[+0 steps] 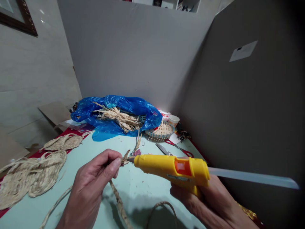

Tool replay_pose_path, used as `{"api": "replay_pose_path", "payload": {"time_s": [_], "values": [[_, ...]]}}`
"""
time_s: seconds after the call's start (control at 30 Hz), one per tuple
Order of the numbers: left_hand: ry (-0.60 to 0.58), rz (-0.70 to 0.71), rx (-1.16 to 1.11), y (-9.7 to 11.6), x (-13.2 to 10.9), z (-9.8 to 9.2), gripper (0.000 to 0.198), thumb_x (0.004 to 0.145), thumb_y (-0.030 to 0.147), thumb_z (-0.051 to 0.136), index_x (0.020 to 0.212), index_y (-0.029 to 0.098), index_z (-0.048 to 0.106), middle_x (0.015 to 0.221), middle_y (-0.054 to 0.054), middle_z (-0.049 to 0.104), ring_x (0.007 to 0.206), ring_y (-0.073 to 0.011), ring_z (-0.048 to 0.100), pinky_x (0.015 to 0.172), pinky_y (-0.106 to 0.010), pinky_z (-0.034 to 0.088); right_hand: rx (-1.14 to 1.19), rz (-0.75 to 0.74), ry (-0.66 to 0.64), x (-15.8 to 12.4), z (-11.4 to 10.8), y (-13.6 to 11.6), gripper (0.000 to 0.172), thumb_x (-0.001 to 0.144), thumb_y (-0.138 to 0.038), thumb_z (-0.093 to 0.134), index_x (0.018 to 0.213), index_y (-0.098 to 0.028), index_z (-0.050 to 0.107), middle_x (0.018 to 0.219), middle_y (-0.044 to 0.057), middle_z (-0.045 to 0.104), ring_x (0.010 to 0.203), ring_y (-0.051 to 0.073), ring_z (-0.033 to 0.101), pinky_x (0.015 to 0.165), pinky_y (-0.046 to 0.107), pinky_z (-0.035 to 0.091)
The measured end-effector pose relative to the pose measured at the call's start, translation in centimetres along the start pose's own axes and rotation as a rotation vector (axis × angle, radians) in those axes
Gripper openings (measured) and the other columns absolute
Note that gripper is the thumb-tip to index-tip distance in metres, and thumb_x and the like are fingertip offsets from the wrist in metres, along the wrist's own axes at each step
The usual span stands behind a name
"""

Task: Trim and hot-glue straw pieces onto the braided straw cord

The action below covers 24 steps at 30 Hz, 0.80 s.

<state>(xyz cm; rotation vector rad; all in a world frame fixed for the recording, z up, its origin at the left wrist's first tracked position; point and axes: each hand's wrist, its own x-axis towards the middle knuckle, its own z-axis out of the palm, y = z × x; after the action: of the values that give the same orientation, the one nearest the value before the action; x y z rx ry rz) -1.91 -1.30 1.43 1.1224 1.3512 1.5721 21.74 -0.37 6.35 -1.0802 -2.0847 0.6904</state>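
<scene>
My right hand (pixel 202 203) is wrapped round the handle of a yellow hot glue gun (pixel 157 166), which points left. A long translucent glue stick (pixel 252 178) sticks out of its back. My left hand (pixel 97 178) pinches the end of a braided straw cord (pixel 118 197) between thumb and forefinger. Loose dry strands (pixel 125 156) poke out past those fingertips, and the gun's nozzle (pixel 130 160) is at them; I cannot tell whether it touches. Below my left hand the cord hangs down and curves along the table.
Straw bundles (pixel 119 117) lie in a blue plastic bag (pixel 147 111) at the back. Nearby are a woven basket (pixel 162 130), a paper cup (pixel 173 120) and red-handled scissors (pixel 176 147). Coiled straw pieces (pixel 47 171) lie at left on the pale green table (pixel 140 190). Grey panels (pixel 133 54) stand behind.
</scene>
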Motion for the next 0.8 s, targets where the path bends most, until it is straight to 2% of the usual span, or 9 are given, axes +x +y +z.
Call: {"api": "replay_pose_path", "payload": {"time_s": [0.17, 0.3, 0.5, 0.67, 0.8], "values": [[-0.022, 0.007, 0.011, 0.12, 0.0, -0.02, 0.022, 0.08, 0.047, 0.068, 0.086, 0.026, 0.069, 0.088, -0.002, 0.062, 0.084, -0.0206, 0.052, 0.058, -0.024, 0.039, -0.056, -0.058, -0.039, 0.03, -0.26, 0.09, 0.02, 0.095, -0.036, 0.053, 0.101, -0.032, 0.071, 0.079, 0.001, 0.072, 0.061, 0.019, 0.064, 0.055, 0.025, 0.051], [-0.056, -0.017, 0.033, 0.44, -0.1, -0.07, 0.02, 0.082, 0.046, 0.066, 0.083, 0.026, 0.066, 0.088, -0.001, 0.062, 0.087, -0.0211, 0.052, 0.06, -0.025, 0.039, -0.084, -0.131, -0.043, 0.11, -0.4, 0.18, 0.017, 0.093, -0.027, 0.053, 0.099, -0.029, 0.069, 0.077, -0.001, 0.072, 0.062, 0.016, 0.065, 0.055, 0.021, 0.052], [-0.032, -0.009, 0.022, 0.47, -0.17, 0.16, 0.019, 0.079, 0.046, 0.069, 0.079, 0.027, 0.067, 0.07, 0.001, 0.052, 0.089, -0.0233, 0.053, 0.061, -0.025, 0.039, -0.103, -0.198, -0.066, 0.3, -0.36, 0.27, 0.017, 0.094, -0.021, 0.049, 0.098, -0.026, 0.065, 0.073, -0.002, 0.069, 0.059, 0.014, 0.063, 0.054, 0.019, 0.051], [-0.03, -0.005, 0.014, 0.32, -0.07, 0.3, 0.021, 0.077, 0.046, 0.07, 0.078, 0.026, 0.067, 0.082, -0.001, 0.061, 0.086, -0.0221, 0.053, 0.059, -0.025, 0.039, -0.072, -0.198, -0.095, 0.66, -0.42, 0.32, 0.018, 0.095, -0.022, 0.047, 0.095, -0.025, 0.065, 0.07, -0.002, 0.066, 0.057, 0.014, 0.06, 0.053, 0.019, 0.049], [-0.026, -0.006, 0.016, 0.21, -0.1, 0.26, 0.022, 0.078, 0.047, 0.07, 0.081, 0.025, 0.07, 0.085, -0.002, 0.063, 0.079, -0.02, 0.051, 0.06, -0.025, 0.039, -0.087, -0.162, -0.108, 0.75, -0.52, 0.02, 0.019, 0.095, -0.024, 0.047, 0.097, -0.026, 0.066, 0.07, -0.002, 0.067, 0.056, 0.014, 0.059, 0.052, 0.019, 0.048]]}}
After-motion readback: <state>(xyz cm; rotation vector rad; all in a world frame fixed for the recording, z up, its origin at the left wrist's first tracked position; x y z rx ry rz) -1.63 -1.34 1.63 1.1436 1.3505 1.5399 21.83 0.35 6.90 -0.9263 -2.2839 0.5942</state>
